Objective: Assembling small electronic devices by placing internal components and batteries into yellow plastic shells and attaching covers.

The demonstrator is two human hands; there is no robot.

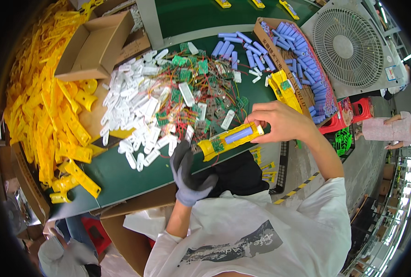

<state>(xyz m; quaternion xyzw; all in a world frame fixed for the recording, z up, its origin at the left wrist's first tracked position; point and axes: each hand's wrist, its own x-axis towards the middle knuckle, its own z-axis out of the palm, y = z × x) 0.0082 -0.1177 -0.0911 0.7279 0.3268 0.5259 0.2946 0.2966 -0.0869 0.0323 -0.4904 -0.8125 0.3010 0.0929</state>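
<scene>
The bare right hand (281, 122) pinched one end of an elongated yellow plastic housing (232, 145) between thumb and fingers, so that the rest of it jutted leftward from the grip, open side up, with a lilac cylindrical cell (239, 135) just beside the fingertips and a small green circuit board (218, 146) toward the far end. Near that free end was the left hand (187, 173) in a grey-and-black glove, its thumb spread apart from its fingers and its fingertips at a small white plastic piece (189, 133), though whether they gripped it could not be told. Beyond both hands, heaped white oblong plastic pieces (127, 99) and wired green circuit boards (203, 67) covered part of the green tabletop (117, 180).
</scene>
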